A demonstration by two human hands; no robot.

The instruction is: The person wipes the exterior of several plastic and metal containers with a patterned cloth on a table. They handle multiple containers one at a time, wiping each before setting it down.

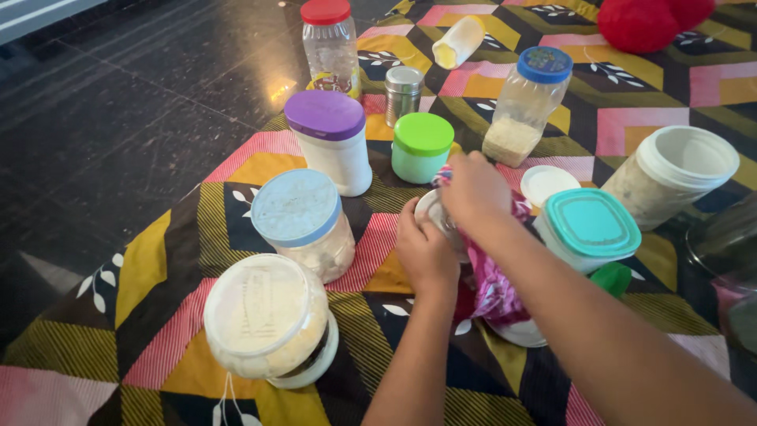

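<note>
— So, how far along, from the head view?
— Left hand [426, 248] grips a small white-rimmed jar [438, 214] mid-mat [236, 170]; right hand [473, 189] pinches a pink packet [493, 288] over it. Beige jar [670, 177] stands lidless, others capped.

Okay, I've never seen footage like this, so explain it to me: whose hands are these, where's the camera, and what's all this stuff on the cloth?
There is no machine here. One camera sits on a person's head and looks down at their own two bare hands. The left hand steadies a small white jar, while the right hand presses a pink patterned cloth onto it. Around them, on a colourful patterned mat, stand lidded containers: a purple-lidded jar, a green-lidded jar, a blue-lidded jar, a teal-lidded tub, a small steel tin and a loose white lid.
</note>
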